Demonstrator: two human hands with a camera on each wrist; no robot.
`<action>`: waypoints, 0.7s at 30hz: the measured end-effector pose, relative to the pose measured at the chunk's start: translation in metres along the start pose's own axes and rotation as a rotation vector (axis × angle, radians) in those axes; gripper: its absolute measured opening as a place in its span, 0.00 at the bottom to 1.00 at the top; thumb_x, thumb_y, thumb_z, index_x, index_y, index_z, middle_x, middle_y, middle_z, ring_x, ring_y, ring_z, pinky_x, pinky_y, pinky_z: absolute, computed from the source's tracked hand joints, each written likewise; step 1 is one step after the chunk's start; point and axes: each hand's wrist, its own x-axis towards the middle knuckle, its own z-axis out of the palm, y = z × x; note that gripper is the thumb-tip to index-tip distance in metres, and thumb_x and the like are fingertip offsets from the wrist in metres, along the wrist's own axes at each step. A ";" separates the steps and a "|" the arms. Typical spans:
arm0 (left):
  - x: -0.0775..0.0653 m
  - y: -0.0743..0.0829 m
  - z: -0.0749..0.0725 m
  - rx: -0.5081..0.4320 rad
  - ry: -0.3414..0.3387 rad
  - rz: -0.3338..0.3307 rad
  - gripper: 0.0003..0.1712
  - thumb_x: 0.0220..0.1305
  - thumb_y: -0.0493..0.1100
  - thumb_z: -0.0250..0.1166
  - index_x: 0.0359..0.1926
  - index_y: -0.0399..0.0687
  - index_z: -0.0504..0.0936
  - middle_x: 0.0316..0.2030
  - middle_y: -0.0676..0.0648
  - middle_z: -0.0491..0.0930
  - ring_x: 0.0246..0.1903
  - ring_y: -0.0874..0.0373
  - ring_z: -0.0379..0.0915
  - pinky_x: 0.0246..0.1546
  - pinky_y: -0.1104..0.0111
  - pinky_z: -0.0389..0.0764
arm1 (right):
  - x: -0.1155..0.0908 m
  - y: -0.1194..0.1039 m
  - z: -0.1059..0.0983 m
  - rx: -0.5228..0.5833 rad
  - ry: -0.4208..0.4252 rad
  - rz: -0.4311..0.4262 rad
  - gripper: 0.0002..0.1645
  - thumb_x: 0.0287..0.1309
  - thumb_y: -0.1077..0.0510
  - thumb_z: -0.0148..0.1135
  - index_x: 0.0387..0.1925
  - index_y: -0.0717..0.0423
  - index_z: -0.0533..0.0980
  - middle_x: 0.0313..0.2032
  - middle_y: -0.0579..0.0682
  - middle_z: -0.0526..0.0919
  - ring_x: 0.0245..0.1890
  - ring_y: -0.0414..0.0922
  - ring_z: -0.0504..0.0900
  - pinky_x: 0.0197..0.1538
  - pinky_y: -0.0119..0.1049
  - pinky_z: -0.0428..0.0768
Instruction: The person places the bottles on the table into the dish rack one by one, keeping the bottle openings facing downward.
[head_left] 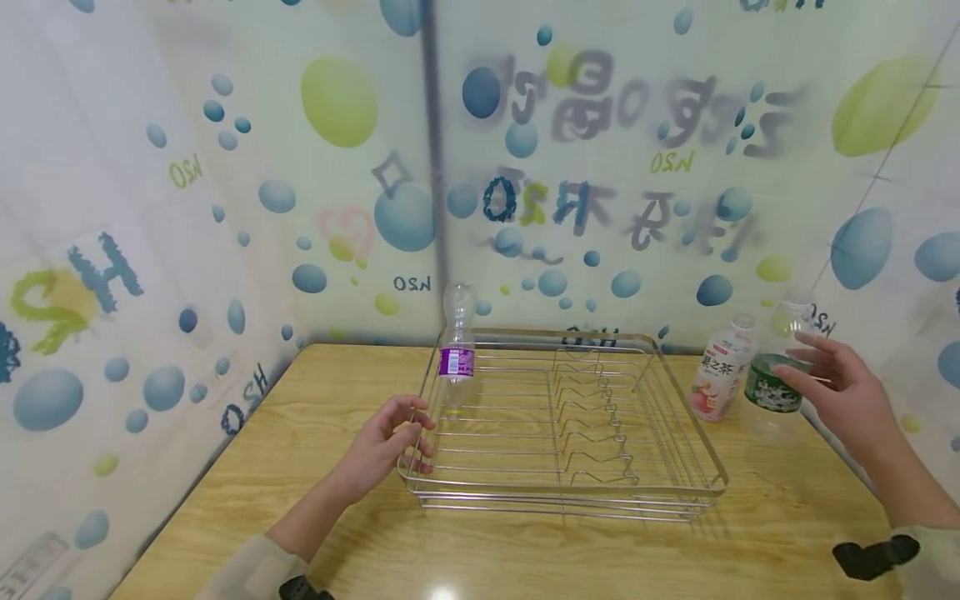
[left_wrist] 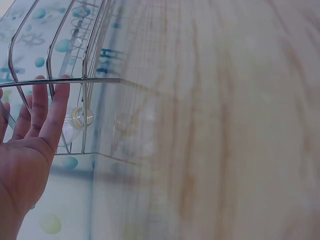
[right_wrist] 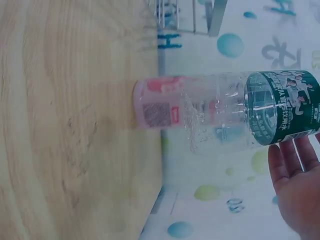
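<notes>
A wire dish rack [head_left: 558, 487] stands on the wooden table. My left hand [head_left: 386, 442] is at its left side; in the left wrist view its fingers [left_wrist: 56, 117] extend against the wire rim. Inside the rack, at the left, a clear bottle with a purple label [head_left: 457, 362] stands neck up, its yellow cap downward or near the base. At the right, my right hand [head_left: 851, 387] holds a clear plastic bottle with a green label [head_left: 774, 383], thumb across the label. Its base appears above the table in the right wrist view, where the thumb is hidden.
A pink peach tea bottle [head_left: 720, 371] stands upright between the rack and the green-labelled bottle. Wavy wire dividers [head_left: 596, 425] run along the rack's right part. A printed curtain [head_left: 375, 208] surrounds the wooden table [head_left: 322, 387] at the back and sides.
</notes>
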 end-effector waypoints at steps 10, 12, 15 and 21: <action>0.000 -0.001 -0.001 0.001 -0.011 0.002 0.16 0.88 0.39 0.54 0.69 0.44 0.67 0.60 0.26 0.71 0.41 0.49 0.85 0.44 0.44 0.94 | 0.002 -0.046 0.018 0.126 -0.098 -0.175 0.39 0.79 0.64 0.63 0.83 0.38 0.64 0.59 0.24 0.76 0.51 0.21 0.79 0.45 0.13 0.79; 0.001 -0.001 -0.001 0.000 -0.010 0.000 0.16 0.88 0.38 0.54 0.70 0.44 0.67 0.60 0.26 0.71 0.41 0.50 0.84 0.44 0.44 0.94 | 0.004 -0.052 0.023 0.133 -0.109 -0.193 0.39 0.78 0.65 0.63 0.82 0.36 0.65 0.59 0.24 0.76 0.51 0.21 0.80 0.45 0.14 0.80; 0.001 -0.001 -0.001 0.002 -0.008 -0.003 0.17 0.88 0.38 0.53 0.70 0.43 0.67 0.60 0.26 0.71 0.41 0.50 0.84 0.44 0.44 0.94 | 0.007 -0.062 0.031 0.121 -0.117 -0.208 0.40 0.77 0.64 0.65 0.82 0.37 0.65 0.59 0.25 0.77 0.52 0.22 0.80 0.47 0.13 0.79; 0.001 -0.002 -0.002 0.003 -0.012 0.000 0.16 0.87 0.38 0.53 0.69 0.43 0.67 0.60 0.27 0.71 0.41 0.51 0.85 0.44 0.44 0.94 | 0.009 -0.087 0.050 0.080 -0.133 -0.254 0.40 0.76 0.60 0.68 0.82 0.49 0.65 0.58 0.25 0.76 0.53 0.24 0.78 0.52 0.11 0.76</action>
